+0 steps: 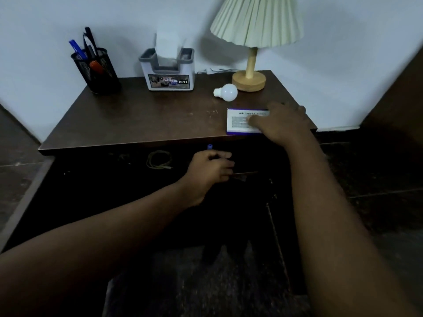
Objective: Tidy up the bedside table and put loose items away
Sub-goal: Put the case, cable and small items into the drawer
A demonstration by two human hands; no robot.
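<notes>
Dim room, dark wood counter (137, 115) against a pale wall.

Right hand (280, 122) lies flat on a box (240, 122) at the front right edge. The grip is spread, fingers splayed over the lid and pressing rather than pinching. Likely steadying it or starting to slide it off toward the drawer. Box is thin card, white face with a blue border, printed text blurred.

Left hand (210, 167) is low in front of the counter, over an open drawer (137, 165). Its grip is curled round a pen (210, 147); only the blue tip pokes up behind the knuckles. Probably being dropped inside. The drawer is too dark to read, apart from a thin coiled cord (159, 159).

Still loose on top: a bulb (226, 92), smooth matte white, lying on its side just beside the lamp (249, 78), which has a round wooden base and a pleated fabric shade. It would roll easily.

At the back, a black mesh cup (97, 69) holds upright pens, and a grey plastic holder (168, 74) stands near it.
</notes>
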